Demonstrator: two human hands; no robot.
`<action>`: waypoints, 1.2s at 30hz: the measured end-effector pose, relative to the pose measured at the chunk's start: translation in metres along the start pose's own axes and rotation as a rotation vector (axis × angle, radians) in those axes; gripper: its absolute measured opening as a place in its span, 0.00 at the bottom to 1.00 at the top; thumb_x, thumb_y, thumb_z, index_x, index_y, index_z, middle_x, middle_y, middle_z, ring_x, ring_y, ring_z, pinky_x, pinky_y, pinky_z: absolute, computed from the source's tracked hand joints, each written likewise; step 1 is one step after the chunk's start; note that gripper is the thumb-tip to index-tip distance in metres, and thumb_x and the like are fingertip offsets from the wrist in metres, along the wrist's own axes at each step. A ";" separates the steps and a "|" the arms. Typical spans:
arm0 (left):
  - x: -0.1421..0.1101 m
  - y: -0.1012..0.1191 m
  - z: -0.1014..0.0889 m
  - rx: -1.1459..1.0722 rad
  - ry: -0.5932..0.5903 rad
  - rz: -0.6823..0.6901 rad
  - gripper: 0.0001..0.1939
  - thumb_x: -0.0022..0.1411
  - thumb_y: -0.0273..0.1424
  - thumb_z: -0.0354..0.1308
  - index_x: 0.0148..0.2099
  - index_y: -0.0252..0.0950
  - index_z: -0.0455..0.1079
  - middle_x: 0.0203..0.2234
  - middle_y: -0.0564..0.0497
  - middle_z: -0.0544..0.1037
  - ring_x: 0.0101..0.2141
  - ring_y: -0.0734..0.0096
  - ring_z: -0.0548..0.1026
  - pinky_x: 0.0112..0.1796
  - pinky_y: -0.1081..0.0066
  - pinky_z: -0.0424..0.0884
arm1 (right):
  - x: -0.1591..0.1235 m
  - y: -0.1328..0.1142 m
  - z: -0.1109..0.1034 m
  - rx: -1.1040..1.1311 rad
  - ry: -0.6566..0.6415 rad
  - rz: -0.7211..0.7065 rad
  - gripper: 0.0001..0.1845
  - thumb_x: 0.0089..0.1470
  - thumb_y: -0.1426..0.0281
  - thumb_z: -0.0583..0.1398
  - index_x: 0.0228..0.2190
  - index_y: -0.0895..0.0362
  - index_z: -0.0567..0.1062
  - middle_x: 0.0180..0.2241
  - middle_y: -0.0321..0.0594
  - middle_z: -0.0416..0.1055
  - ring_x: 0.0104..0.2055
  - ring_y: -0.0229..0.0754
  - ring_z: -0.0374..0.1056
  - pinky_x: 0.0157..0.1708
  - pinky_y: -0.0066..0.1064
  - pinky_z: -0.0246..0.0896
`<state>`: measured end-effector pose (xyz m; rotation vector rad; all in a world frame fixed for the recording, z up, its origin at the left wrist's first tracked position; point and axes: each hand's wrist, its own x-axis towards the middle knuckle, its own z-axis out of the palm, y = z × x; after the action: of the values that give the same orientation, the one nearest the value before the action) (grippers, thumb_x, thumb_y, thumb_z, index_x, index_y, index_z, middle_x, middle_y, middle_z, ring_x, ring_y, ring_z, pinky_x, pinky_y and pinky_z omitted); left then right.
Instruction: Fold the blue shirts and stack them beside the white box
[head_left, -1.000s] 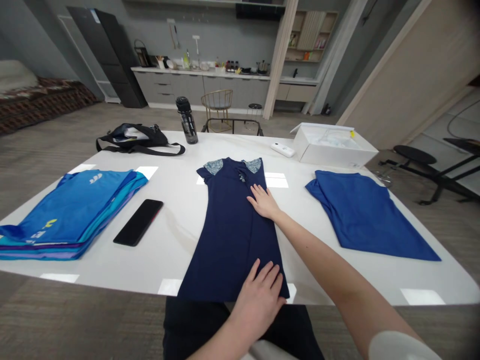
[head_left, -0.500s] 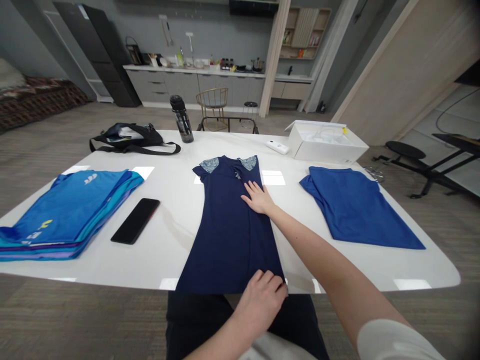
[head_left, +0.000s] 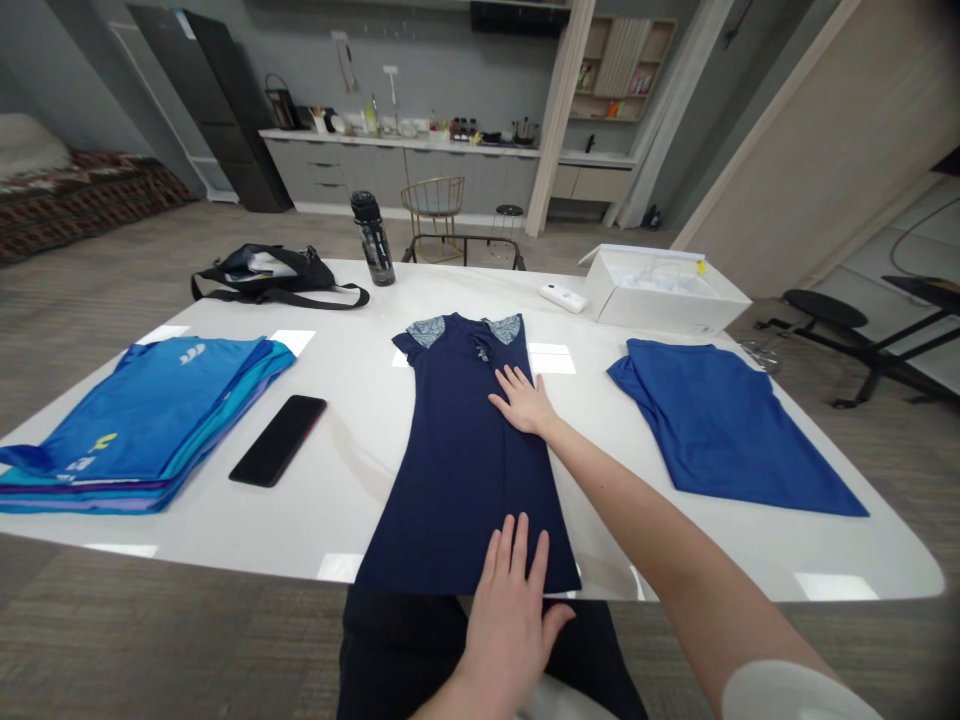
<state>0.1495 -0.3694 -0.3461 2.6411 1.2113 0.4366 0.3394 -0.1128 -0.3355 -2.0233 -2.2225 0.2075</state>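
A navy blue garment [head_left: 457, 460] with patterned shoulders lies folded lengthwise in the middle of the white table [head_left: 352, 470], its hem at the near edge. My right hand [head_left: 521, 400] rests flat and open on its upper right side. My left hand [head_left: 514, 600] lies flat on the hem at the table's near edge, fingers stretched out and together. Neither hand holds anything.
A stack of folded blue shirts [head_left: 142, 420] sits at the left beside a black phone [head_left: 279, 440]. A blue shirt [head_left: 720, 425] lies at the right. At the back stand a black bag [head_left: 274, 275], a dark bottle [head_left: 373, 238], a white remote [head_left: 564, 297] and an open white box [head_left: 664, 290].
My left hand curled at the hem half a second ago and now lies flat again with straight fingers. My right hand stayed on the garment's upper part.
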 end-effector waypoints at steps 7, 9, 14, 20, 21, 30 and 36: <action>-0.025 -0.026 -0.027 -0.059 -0.007 0.191 0.33 0.69 0.45 0.54 0.71 0.37 0.56 0.68 0.41 0.60 0.65 0.53 0.61 0.60 0.54 0.68 | -0.001 0.000 0.000 -0.025 0.005 -0.001 0.41 0.66 0.44 0.38 0.70 0.52 0.47 0.72 0.42 0.40 0.74 0.52 0.35 0.67 0.63 0.24; -0.027 -0.042 -0.040 -0.101 -0.010 0.210 0.26 0.71 0.38 0.53 0.68 0.40 0.60 0.66 0.47 0.65 0.63 0.61 0.65 0.60 0.59 0.69 | -0.003 -0.001 0.000 -0.024 0.005 -0.003 0.40 0.66 0.45 0.38 0.70 0.52 0.49 0.72 0.43 0.41 0.74 0.52 0.36 0.67 0.64 0.26; -0.012 -0.098 -0.072 -0.074 0.167 -0.139 0.17 0.72 0.32 0.49 0.60 0.41 0.67 0.60 0.47 0.72 0.57 0.62 0.72 0.56 0.58 0.71 | 0.001 -0.008 -0.005 -0.018 0.158 -0.024 0.33 0.67 0.53 0.47 0.66 0.56 0.60 0.70 0.48 0.50 0.72 0.55 0.43 0.67 0.64 0.29; 0.067 -0.168 -0.101 0.084 0.207 -0.460 0.18 0.71 0.33 0.50 0.60 0.36 0.66 0.53 0.42 0.75 0.51 0.55 0.74 0.50 0.58 0.70 | 0.060 -0.065 -0.013 0.269 0.342 -0.200 0.18 0.62 0.67 0.55 0.50 0.58 0.76 0.52 0.47 0.73 0.57 0.47 0.66 0.59 0.38 0.59; 0.082 -0.176 -0.102 0.099 0.202 -0.514 0.19 0.71 0.33 0.49 0.61 0.35 0.65 0.51 0.42 0.75 0.50 0.55 0.75 0.49 0.59 0.70 | 0.075 -0.079 -0.012 0.324 0.311 -0.218 0.16 0.61 0.68 0.56 0.48 0.57 0.77 0.49 0.46 0.75 0.52 0.45 0.69 0.56 0.36 0.62; 0.106 -0.185 -0.083 0.176 0.043 -0.697 0.16 0.71 0.40 0.51 0.48 0.31 0.66 0.39 0.41 0.75 0.41 0.56 0.76 0.40 0.63 0.70 | 0.168 -0.170 0.011 0.286 0.116 0.043 0.29 0.55 0.51 0.62 0.53 0.55 0.73 0.57 0.51 0.67 0.59 0.60 0.61 0.56 0.59 0.55; 0.104 -0.184 -0.076 0.129 0.053 -0.707 0.15 0.72 0.38 0.50 0.44 0.31 0.69 0.39 0.41 0.76 0.42 0.56 0.75 0.43 0.62 0.69 | 0.177 -0.187 0.026 0.074 0.206 0.063 0.21 0.63 0.57 0.56 0.51 0.56 0.74 0.56 0.57 0.66 0.59 0.63 0.58 0.56 0.62 0.49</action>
<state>0.0581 -0.1668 -0.3118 2.0872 2.1104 0.3002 0.1349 0.0463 -0.3259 -1.9795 -2.0008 0.0814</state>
